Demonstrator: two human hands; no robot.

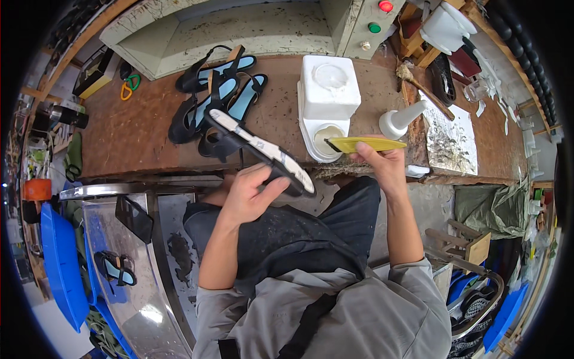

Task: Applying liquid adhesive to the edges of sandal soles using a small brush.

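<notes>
My left hand (pixel 246 192) grips a black strappy sandal (pixel 263 146) over the bench's front edge, with its whitish underside turned up and the straps hanging below. My right hand (pixel 382 167) pinches the flat yellow handle of a brush (pixel 376 144). The brush's dark bristles are at the mouth of a white plastic pot (pixel 321 157); whether they touch what is inside, I cannot tell. Joined to the pot stands a white bottle-like container (pixel 332 96). Left of it, several black sandals with light blue insoles (pixel 239 100) lie close together on the workbench (pixel 143 125).
A white nozzle bottle (pixel 402 119) stands right of the pot, near a wooden-handled brush (pixel 426 93) and a stained paper sheet (pixel 451 137). Scissors (pixel 130 87) lie far left. Behind is a pale metal cabinet (pixel 239 30) with buttons. Another sandal (pixel 116 269) rests on the shiny metal surface at lower left.
</notes>
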